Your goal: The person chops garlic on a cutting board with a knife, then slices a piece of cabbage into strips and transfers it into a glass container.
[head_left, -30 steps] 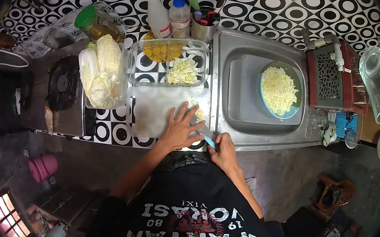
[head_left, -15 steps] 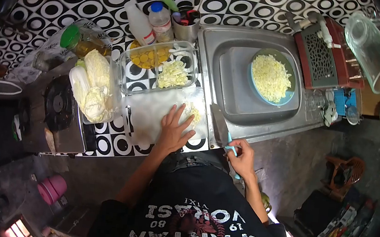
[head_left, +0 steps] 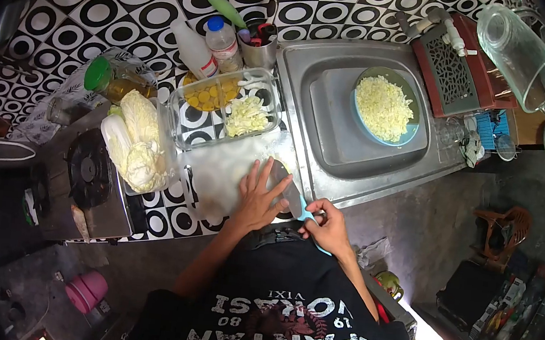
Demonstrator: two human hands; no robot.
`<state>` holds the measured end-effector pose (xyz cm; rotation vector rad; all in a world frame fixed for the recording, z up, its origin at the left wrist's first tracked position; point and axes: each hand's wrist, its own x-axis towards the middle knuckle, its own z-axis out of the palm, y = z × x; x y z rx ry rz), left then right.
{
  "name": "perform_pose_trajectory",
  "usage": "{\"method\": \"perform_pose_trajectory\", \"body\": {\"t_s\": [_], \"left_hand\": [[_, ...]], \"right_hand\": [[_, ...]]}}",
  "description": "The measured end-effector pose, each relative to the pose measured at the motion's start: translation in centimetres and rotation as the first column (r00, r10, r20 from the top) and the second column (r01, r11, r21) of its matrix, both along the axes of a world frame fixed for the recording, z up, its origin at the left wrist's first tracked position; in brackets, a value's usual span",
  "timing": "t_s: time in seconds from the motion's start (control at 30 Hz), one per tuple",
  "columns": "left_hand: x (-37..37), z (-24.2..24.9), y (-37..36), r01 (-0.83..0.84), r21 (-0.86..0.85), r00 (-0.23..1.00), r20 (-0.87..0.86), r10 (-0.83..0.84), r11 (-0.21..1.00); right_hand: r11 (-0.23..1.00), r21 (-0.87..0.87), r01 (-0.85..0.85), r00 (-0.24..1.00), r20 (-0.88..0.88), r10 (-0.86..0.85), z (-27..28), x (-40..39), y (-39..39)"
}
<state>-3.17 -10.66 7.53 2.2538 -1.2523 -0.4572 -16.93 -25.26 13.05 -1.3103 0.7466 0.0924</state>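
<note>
My right hand (head_left: 327, 230) grips the light-blue handle of a kitchen knife (head_left: 291, 193). The broad blade lies over the right side of a translucent cutting board (head_left: 218, 181), angled up and left. My left hand (head_left: 260, 198) is spread flat on the board, its fingertips right at the blade. Chopped cabbage beneath the blade is mostly hidden. Just behind the board stands a clear divided container (head_left: 179, 140) with cut cabbage pieces (head_left: 246, 115) in its right compartment. Whole napa cabbages (head_left: 139, 143) fill a clear tub to the left.
A bowl (head_left: 400, 140) of finely chopped cabbage sits in the steel sink (head_left: 294, 92) at right. Behind the container stand a white bottle (head_left: 192, 49), a blue-capped bottle (head_left: 222, 44) and a steel utensil cup (head_left: 258, 52). A gas stove (head_left: 90, 164) is at far left.
My right hand has brought the knife left from the sink's edge onto the board, over the small cabbage pile. My left hand stays spread on the board, now beside the blade.
</note>
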Motion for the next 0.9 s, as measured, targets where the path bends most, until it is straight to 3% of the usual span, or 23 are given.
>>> {"method": "perform_pose_trajectory", "body": {"t_s": [0.2,0.27,0.3,0.33,0.4,0.43,0.5,0.57,0.67,0.73,0.8,0.87,0.9], "left_hand": [[1.4,-1.4,-1.1,-0.142,0.003,0.99,-0.02,0.142,0.99],[1.9,-2.0,-1.1,-0.179,0.112,0.982,-0.045,0.184,0.978],[1.9,-2.0,-0.9,-0.212,0.055,0.977,0.0,0.212,0.976],[2.0,-2.1,-0.7,-0.218,0.052,0.976,0.002,0.218,0.975],[2.0,-2.1,-0.4,-0.237,0.015,0.964,-0.118,0.237,0.972],[1.8,-2.5,-0.4,-0.236,-0.108,0.971,-0.065,0.231,0.966],[2.2,-2.6,-0.1,-0.189,-0.107,0.976,-0.127,0.175,0.976],[3.3,-2.4,-0.3,-0.13,-0.114,0.977,-0.186,0.107,0.985],[5.9,-1.6,-1.7,-0.308,-0.182,0.939,-0.213,0.269,0.934],[6.0,-2.8,-2.2,-0.246,-0.208,0.963,-0.167,0.214,0.947],[6.0,-3.8,-2.7,-0.128,-0.126,0.976,-0.192,0.103,0.984],[6.9,-3.5,-3.0,-0.173,-0.178,0.966,-0.22,0.132,0.969],[7.4,-3.6,-3.0,-0.312,-0.259,0.927,-0.295,0.232,0.914]], "right_hand": [[0.998,-0.058,-0.03,0.999,-0.035,0.028,2.2,-2.2,-1.4],[0.989,-0.135,-0.057,0.996,-0.081,0.046,2.5,-2.8,-2.2],[0.961,-0.241,-0.133,0.977,-0.196,0.086,3.4,-2.6,-2.5],[0.96,-0.243,-0.138,0.977,-0.193,0.091,3.4,-2.5,-2.7],[0.773,-0.592,-0.23,0.972,-0.176,0.154,3.3,-2.6,-2.8],[0.771,-0.593,-0.23,0.972,-0.173,0.157,3.0,-2.6,-2.7],[0.866,-0.493,-0.078,0.997,-0.06,0.056,2.5,-2.2,-2.0],[0.842,-0.525,-0.121,0.992,-0.083,0.091,2.8,-1.6,-1.7],[0.827,-0.542,-0.149,0.989,-0.089,0.12,2.7,-1.6,-1.6],[0.882,-0.454,-0.13,0.989,-0.126,0.081,2.7,-1.2,-1.6],[0.836,-0.532,-0.136,0.991,-0.061,0.122,2.1,-1.3,-1.9],[0.783,-0.612,-0.108,0.991,-0.006,0.131,1.6,-1.9,-2.4],[0.811,-0.581,-0.074,0.996,-0.002,0.089,1.5,-2.4,-2.5]]}}
